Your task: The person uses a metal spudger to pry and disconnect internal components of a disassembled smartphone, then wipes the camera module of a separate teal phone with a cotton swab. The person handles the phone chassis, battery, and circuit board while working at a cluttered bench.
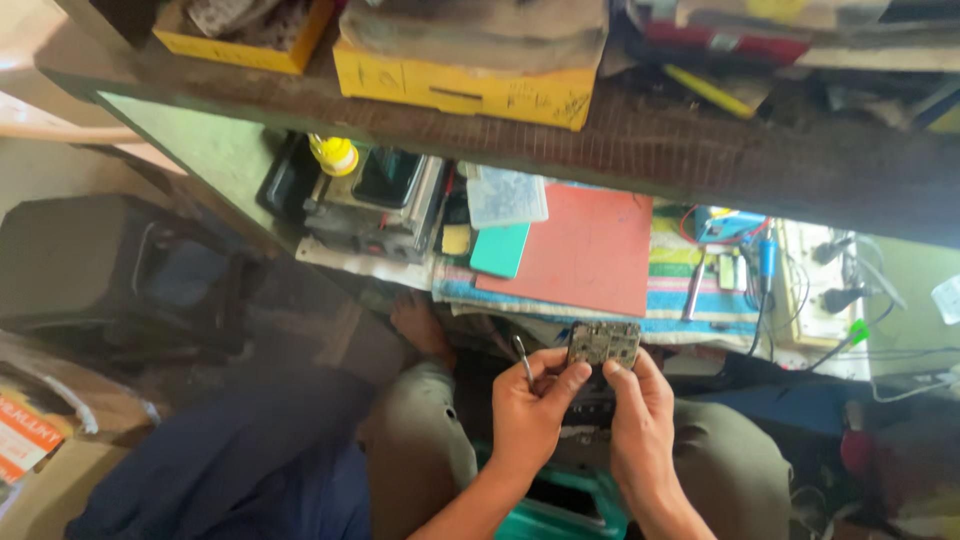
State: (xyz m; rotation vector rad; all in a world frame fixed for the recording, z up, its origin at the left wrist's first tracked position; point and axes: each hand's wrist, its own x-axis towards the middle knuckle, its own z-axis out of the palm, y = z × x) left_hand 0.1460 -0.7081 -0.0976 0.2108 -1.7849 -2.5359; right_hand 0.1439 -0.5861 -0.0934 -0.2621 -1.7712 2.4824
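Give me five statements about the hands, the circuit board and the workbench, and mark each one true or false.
1. Both hands hold the circuit board. True.
2. The left hand also holds thin metal tweezers. True.
3. The red mat lies on the floor. False: it lies on the workbench.
4. The right hand holds a yellow bottle. False: it grips only the board.
5. Yellow boxes sit on the shelf above. True.

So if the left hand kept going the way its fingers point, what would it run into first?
The left hand points up and right at the small circuit board, already at its fingertips. Past that, probably the workbench edge, though depth is unclear.
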